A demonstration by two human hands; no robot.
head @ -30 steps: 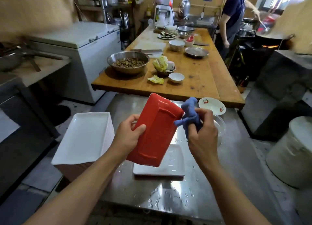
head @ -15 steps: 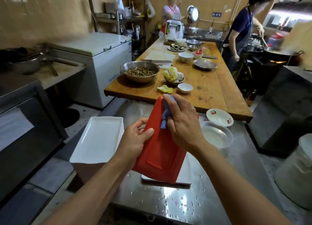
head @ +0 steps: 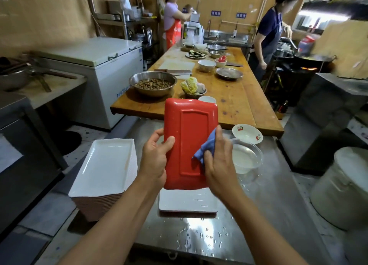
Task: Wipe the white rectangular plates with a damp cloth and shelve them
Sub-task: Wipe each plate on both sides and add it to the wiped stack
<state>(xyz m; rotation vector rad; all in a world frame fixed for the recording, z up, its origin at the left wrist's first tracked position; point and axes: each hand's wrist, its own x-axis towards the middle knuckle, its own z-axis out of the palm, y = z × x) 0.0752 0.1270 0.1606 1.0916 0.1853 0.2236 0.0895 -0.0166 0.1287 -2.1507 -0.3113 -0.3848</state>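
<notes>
1. The plate [head: 189, 133] in hand is rectangular, held upright above the steel bench [head: 268, 215], its red underside toward the camera. Its long axis runs near vertical, the top edge tipped slightly away.

2. The left hand [head: 156, 161] grips the plate's lower left edge: thumb curled over the red face, fingers wrapped behind the rim. This hand alone carries the plate.

3. The right hand [head: 217, 163] holds the blue cloth [head: 206, 149] bunched between thumb and fingers and presses it against the plate's lower right side. The grip is closed on the cloth, not on the plate.

4. Governing relation: the unwiped red surface lies upward and leftward of the cloth, along the long axis. In judgement, the next stroke must run up that axis while the left hand braces the opposite edge. The right hand is the nearer to the work.

5. A further white plate [head: 188, 202] lies flat on the bench directly beneath the held one. A tall stack of white plates [head: 105, 165] stands to the left, just beside the left forearm.

6. A clear bowl of water [head: 246, 157] sits on the bench just right of the right hand; a small patterned dish [head: 247, 133] lies beyond it.

7. Risk, as judged: water droplets cover the bench, so a wet plate held by one edge may slip.
</notes>
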